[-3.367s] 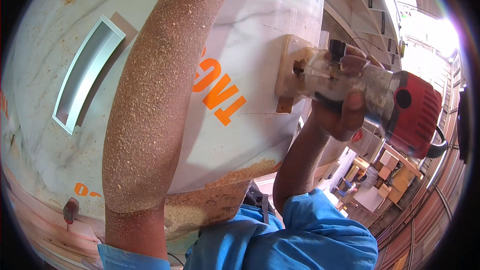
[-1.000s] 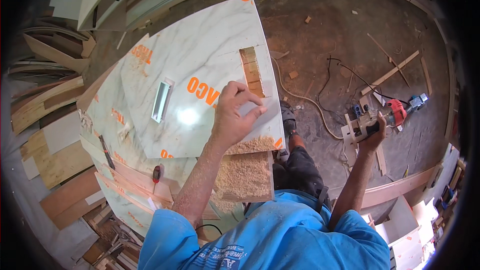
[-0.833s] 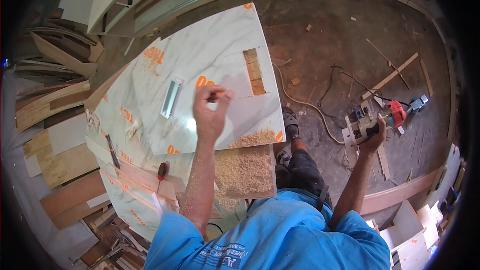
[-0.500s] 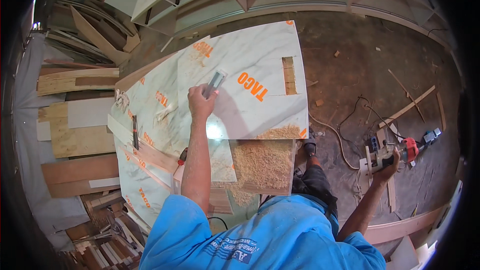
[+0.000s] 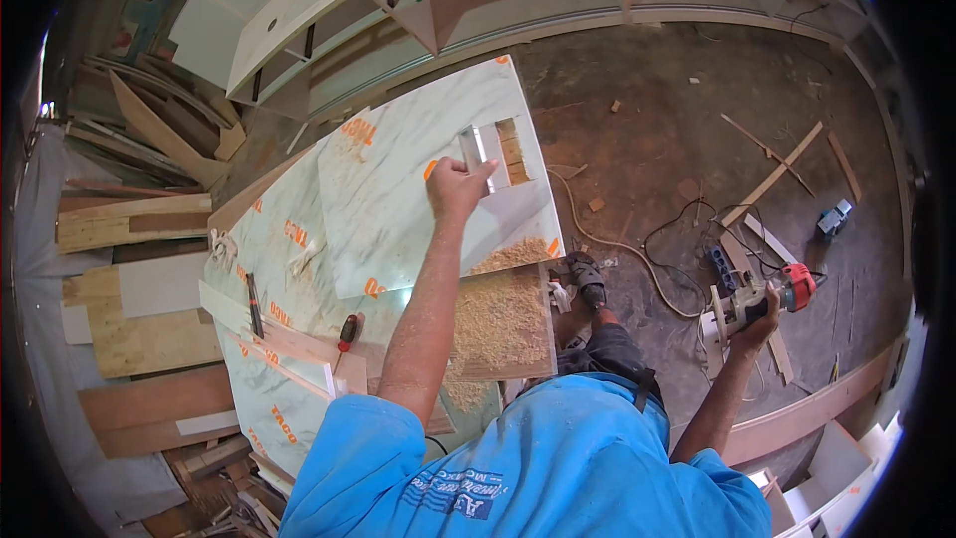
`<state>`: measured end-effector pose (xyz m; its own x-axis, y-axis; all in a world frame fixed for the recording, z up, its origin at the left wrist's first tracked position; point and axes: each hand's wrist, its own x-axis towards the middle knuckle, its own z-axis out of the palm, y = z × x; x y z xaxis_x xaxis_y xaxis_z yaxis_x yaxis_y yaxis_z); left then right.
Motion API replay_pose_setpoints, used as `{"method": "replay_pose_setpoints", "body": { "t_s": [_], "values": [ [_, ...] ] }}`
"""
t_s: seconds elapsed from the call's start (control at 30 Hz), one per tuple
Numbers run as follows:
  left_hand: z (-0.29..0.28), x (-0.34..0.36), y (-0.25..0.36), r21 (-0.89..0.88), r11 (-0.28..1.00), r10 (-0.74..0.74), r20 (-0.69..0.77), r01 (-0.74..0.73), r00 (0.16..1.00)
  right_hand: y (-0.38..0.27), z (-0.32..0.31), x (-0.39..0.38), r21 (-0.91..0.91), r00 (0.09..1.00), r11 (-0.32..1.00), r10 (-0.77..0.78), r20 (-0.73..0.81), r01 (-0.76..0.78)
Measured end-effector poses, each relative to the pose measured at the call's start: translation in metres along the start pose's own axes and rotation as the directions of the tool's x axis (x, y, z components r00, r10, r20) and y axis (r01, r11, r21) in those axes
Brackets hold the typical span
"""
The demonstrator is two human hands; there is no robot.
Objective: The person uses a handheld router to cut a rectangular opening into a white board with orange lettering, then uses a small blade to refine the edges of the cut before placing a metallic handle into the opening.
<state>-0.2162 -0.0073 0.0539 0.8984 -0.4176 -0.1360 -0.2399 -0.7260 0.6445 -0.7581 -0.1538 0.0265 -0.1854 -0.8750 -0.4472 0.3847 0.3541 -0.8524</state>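
Note:
My left hand [image 5: 458, 187] grips a silver rectangular recessed handle [image 5: 473, 146] just left of a rectangular cutout [image 5: 514, 152]. The cutout lies near the right edge of a white marble-patterned board [image 5: 388, 199] with orange lettering, and bare wood shows inside it. Whether the handle touches the board I cannot tell. Out to the right, my right hand [image 5: 765, 324] is closed round the body of a router [image 5: 795, 287] with a red top and a pale base. It is held off the board, over the floor side.
Sawdust [image 5: 503, 324] covers the board below. A red-black screwdriver [image 5: 348, 333] and a dark slim tool [image 5: 255, 307] lie at left. Wood offcuts [image 5: 149, 324] are stacked beyond. Cords [image 5: 637, 249], a blue-grey box [image 5: 835, 219] and strips of wood [image 5: 772, 174] lie on the floor. Cabinet frames [image 5: 478, 15] stand behind.
My left hand has carried the handle right, from the middle of the board to beside the cutout. My right hand still holds the router. The view has shifted a little.

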Motion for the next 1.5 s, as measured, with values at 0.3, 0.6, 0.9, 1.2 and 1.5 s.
{"method": "replay_pose_setpoints", "body": {
  "t_s": [0.3,0.6,0.9,1.2,1.5],
  "values": [
    [0.050,0.002,0.041,0.366,0.912,0.233,-0.091,-0.185,0.968,-0.001,-0.014,-0.009,0.050,0.999,0.999,0.015,-0.035,-0.013],
    [0.042,-0.003,0.068,0.428,0.869,0.232,0.095,-0.250,0.968,0.013,-0.029,-0.004,0.068,0.999,0.997,0.025,-0.021,-0.023],
    [0.052,0.002,0.046,0.490,0.782,0.448,-0.012,-0.385,0.894,0.016,-0.026,-0.002,0.058,0.999,0.997,0.053,0.010,-0.053],
    [0.067,0.011,0.031,0.445,0.824,0.442,-0.120,-0.350,0.889,0.022,-0.029,-0.003,0.037,0.999,0.998,0.050,-0.007,-0.050],
    [0.074,0.013,0.031,0.463,0.847,0.377,-0.171,-0.263,0.910,0.027,-0.024,-0.002,0.035,0.991,0.992,0.122,0.050,-0.124]
  ]
}}
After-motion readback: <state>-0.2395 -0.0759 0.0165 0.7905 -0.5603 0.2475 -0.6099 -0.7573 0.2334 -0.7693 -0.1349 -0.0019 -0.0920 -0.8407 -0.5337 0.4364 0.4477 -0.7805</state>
